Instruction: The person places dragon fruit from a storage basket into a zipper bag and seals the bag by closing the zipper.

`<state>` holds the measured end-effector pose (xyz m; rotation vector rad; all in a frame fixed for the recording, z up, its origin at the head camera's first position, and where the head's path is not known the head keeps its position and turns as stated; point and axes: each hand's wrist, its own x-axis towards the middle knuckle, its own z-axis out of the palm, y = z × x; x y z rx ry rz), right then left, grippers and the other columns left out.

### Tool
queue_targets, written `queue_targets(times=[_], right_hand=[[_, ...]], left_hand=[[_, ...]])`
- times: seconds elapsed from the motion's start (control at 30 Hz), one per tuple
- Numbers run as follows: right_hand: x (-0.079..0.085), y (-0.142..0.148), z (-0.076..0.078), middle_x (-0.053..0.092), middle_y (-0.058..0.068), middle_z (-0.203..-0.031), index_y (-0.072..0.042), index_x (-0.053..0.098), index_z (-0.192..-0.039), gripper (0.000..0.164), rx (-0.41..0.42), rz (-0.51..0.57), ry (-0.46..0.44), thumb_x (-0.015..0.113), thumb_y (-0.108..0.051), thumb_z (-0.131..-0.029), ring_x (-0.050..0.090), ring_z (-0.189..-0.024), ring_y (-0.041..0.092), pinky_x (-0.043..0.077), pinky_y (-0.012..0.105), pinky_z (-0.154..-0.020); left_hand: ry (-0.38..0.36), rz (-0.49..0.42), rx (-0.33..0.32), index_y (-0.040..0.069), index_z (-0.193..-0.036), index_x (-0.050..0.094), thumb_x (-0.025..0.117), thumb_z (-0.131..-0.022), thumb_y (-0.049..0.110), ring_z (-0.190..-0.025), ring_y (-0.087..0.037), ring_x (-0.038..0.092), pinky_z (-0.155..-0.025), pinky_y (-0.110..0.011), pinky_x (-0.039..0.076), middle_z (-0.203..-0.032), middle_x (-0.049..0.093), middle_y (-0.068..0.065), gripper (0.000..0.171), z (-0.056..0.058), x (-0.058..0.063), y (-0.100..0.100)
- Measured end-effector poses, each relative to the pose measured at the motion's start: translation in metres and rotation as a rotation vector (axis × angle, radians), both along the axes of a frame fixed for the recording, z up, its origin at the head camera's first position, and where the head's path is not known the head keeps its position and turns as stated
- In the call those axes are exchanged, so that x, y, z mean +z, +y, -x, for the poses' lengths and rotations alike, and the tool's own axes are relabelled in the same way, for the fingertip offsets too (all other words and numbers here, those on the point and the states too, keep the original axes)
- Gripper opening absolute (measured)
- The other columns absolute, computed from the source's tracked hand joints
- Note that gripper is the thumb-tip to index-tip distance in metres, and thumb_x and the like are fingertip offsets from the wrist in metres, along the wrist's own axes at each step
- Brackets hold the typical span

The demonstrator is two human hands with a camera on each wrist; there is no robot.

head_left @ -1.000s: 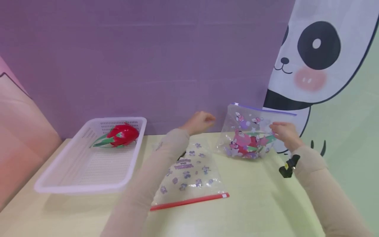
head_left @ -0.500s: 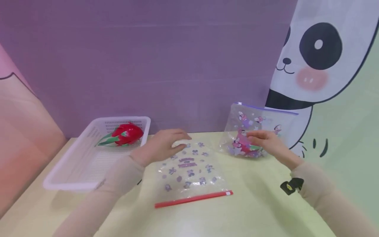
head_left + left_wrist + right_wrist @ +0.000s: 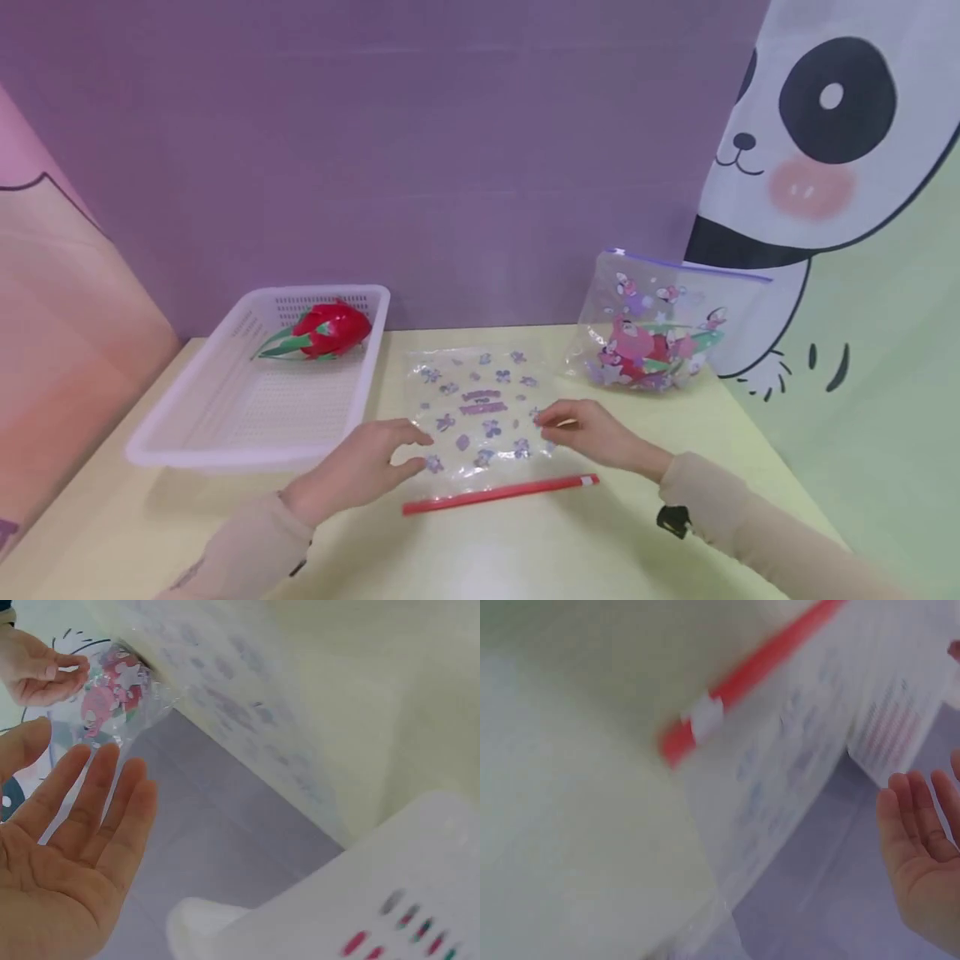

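Note:
A clear zip bag (image 3: 476,417) with purple prints lies flat on the table, its red slider strip (image 3: 501,494) toward the front. At the bag's left edge is my left hand (image 3: 363,467), fingers apart from the thumb and nothing in the palm; the left wrist view shows its fingers (image 3: 97,802) nearly straight. My right hand (image 3: 600,433) is over the bag's right edge with fingers loosely bent, and in the right wrist view its palm (image 3: 926,877) holds nothing. Further back at the right stands a second zip bag (image 3: 660,333) with a purple strip, red and green contents inside.
A white plastic basket (image 3: 251,456) stands at the left, holding a red artificial tulip (image 3: 337,329) with green leaves. Behind the pale table (image 3: 480,558) hangs a purple backdrop (image 3: 450,167); a panda print (image 3: 810,125) is at the right.
The right hand has moved from the standing bag toward the front left, to the flat bag. My left hand has drawn back from the far side to the flat bag's left edge.

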<state>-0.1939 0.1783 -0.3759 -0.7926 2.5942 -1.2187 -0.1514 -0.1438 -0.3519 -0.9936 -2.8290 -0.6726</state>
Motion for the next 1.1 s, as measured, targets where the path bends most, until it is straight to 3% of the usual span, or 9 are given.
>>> queue_targets(times=[0.13, 0.43, 0.67, 1.1], right_hand=[[-0.019, -0.021, -0.002, 0.065, 0.013, -0.103, 0.000, 0.064, -0.105, 0.023, 0.097, -0.055, -0.017, 0.063, -0.013, -0.085, 0.062, -0.095, 0.020, 0.052, 0.027, -0.083], [-0.055, -0.045, -0.005, 0.065, -0.003, -0.092, -0.010, 0.067, -0.100, 0.027, 0.179, -0.179, -0.014, 0.069, -0.026, -0.079, 0.057, -0.084, 0.006, 0.048, 0.020, -0.078], [-0.057, -0.053, -0.004, 0.060, -0.010, -0.087, -0.015, 0.067, -0.098, 0.027, 0.195, -0.243, 0.024, 0.074, -0.023, -0.073, 0.053, -0.082, 0.002, 0.047, 0.019, -0.076], [-0.051, -0.058, -0.001, 0.061, -0.014, -0.084, -0.020, 0.070, -0.096, 0.015, 0.321, -0.408, 0.190, 0.065, -0.019, -0.082, 0.051, -0.077, -0.004, 0.045, 0.019, -0.078]], left_hand=[[-0.136, -0.021, 0.040, 0.008, -0.106, 0.066, 0.065, -0.083, 0.018, -0.093, -0.019, 0.061, -0.080, -0.036, 0.051, -0.102, 0.067, -0.002, 0.026, -0.002, -0.010, -0.007], [-0.244, -0.037, 0.006, 0.007, -0.106, 0.066, 0.065, -0.083, 0.019, -0.090, -0.019, 0.061, -0.075, -0.030, 0.052, -0.100, 0.067, -0.003, 0.026, -0.007, -0.026, -0.016], [-0.283, -0.053, -0.008, 0.006, -0.106, 0.065, 0.065, -0.083, 0.022, -0.090, -0.018, 0.061, -0.076, -0.030, 0.052, -0.100, 0.067, -0.002, 0.028, -0.007, -0.031, -0.018], [-0.263, -0.040, -0.023, 0.007, -0.107, 0.065, 0.063, -0.084, 0.024, -0.090, -0.018, 0.061, -0.076, -0.031, 0.051, -0.100, 0.067, -0.001, 0.029, -0.006, -0.036, -0.017]])
